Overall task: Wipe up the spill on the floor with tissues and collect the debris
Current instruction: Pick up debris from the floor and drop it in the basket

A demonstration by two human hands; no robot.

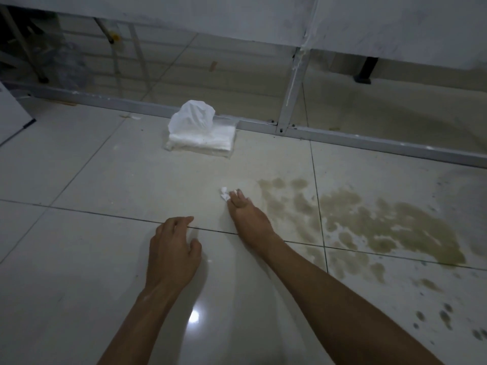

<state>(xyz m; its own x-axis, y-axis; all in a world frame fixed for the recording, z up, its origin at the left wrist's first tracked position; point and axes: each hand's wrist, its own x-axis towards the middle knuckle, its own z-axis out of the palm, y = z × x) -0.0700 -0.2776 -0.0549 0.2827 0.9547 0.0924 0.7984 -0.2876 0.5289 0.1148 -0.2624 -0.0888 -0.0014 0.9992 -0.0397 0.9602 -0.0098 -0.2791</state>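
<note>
On the pale tiled floor [79,180], the left hand [172,248] is hanging low over a grout line, its fingers loosely curled, slightly spread and holding nothing. Further back, a soft pack of tissues [203,138] is lying against a metal rail [369,143], with one sheet sticking up out of its top. Nearer the person, a small crumpled white scrap [224,194] is sitting on the tile, and the right hand [246,214] is reaching out to it, fingers [238,198] nearly straight and close together, tips touching the scrap (whether they are pinching it, I cannot tell). Just to the right of that hand, the brownish spill [382,227] is spreading in blotches across two tiles, with darker spots trailing toward the lower right corner.
</note>
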